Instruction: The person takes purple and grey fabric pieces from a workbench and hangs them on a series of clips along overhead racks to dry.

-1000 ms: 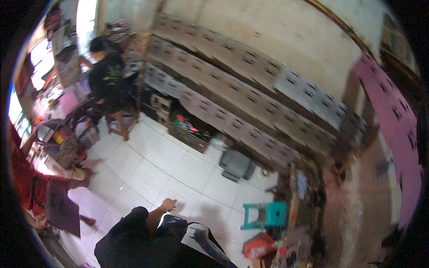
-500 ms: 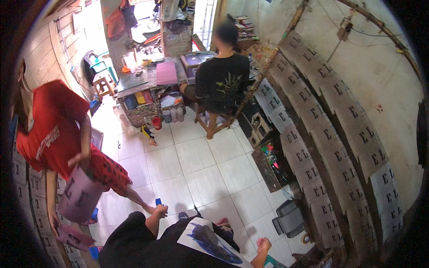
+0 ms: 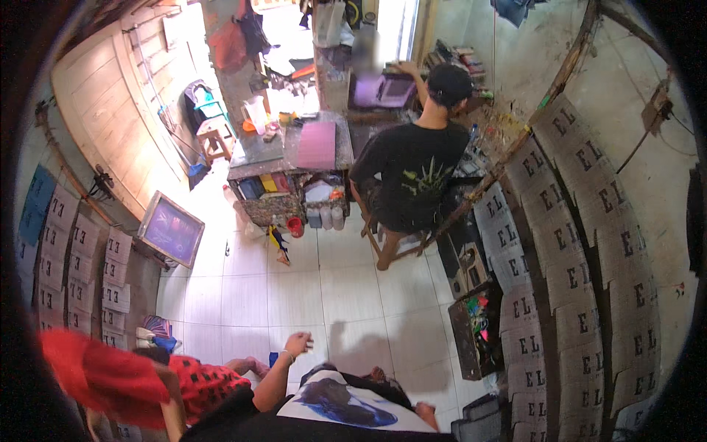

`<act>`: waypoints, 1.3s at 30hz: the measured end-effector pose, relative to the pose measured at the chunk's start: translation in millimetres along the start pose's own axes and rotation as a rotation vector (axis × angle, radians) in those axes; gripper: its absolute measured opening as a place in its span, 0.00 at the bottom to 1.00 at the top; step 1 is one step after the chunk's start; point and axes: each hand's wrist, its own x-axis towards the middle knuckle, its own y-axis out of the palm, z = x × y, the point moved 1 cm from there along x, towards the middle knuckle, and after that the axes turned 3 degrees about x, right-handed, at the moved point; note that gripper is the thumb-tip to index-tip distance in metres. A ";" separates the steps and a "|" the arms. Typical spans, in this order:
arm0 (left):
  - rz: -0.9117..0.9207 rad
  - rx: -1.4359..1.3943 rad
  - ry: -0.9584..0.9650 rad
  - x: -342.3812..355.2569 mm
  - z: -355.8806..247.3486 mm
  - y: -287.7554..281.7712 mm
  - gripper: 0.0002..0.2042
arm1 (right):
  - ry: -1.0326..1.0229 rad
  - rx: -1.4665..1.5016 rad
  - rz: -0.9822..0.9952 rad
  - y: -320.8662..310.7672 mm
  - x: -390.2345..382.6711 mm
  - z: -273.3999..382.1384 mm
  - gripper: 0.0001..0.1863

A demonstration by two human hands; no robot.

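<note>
Below me, my left hand (image 3: 298, 343) hangs over the white tiles with its fingers apart, holding nothing. My right hand (image 3: 424, 412) shows only in part beside my black shirt (image 3: 348, 404) with its white and blue printed panel; its fingers are unclear. A person in red (image 3: 140, 379) is close on my left at the lower edge. Ahead, a person in black (image 3: 411, 166) faces away on a wooden stool (image 3: 394, 247), one arm raised to a purple screen frame (image 3: 387, 92).
Printed sheets (image 3: 571, 272) hang in rows on both sides. A cluttered workbench (image 3: 250, 158) with a pink board (image 3: 317, 144) stands ahead. A purple-meshed frame (image 3: 171, 228) leans at left, near a wooden door (image 3: 103, 110). A dark box of coloured items (image 3: 471, 331) sits at right on the tiled floor (image 3: 346, 295).
My view has swung left to face the workbench and doorway. The person in red has moved down toward the lower left. The person in black now has an arm raised to the frame.
</note>
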 end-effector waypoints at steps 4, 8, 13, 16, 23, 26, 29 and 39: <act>-0.154 -0.384 0.049 -2.6 -43.3 -34.2 0.15 | -0.075 -0.327 0.106 -127.2 64.1 120.4 0.09; -0.294 -0.157 -0.308 48.9 34.9 -85.3 0.12 | -0.190 0.032 -0.136 -213.0 130.3 298.9 0.08; -0.169 0.940 -0.008 156.5 135.0 -191.9 0.15 | -0.286 1.062 -0.126 -209.9 93.2 564.1 0.08; -0.303 0.263 0.062 206.6 100.7 -238.8 0.18 | -0.346 0.988 0.194 -131.0 120.6 613.8 0.09; -0.421 -0.584 -0.206 233.4 -113.2 -313.5 0.22 | -0.315 0.131 0.229 -6.0 102.3 737.4 0.10; -0.504 -0.617 -0.174 246.0 -152.5 -341.7 0.21 | -0.229 0.175 0.280 11.5 127.6 783.1 0.09; -0.512 -0.646 -0.197 270.0 -169.2 -362.0 0.19 | -0.109 0.235 0.322 7.7 145.5 842.7 0.09; -0.319 0.861 -0.142 318.0 -114.9 -433.6 0.16 | -0.013 0.655 0.520 76.7 230.4 1098.9 0.09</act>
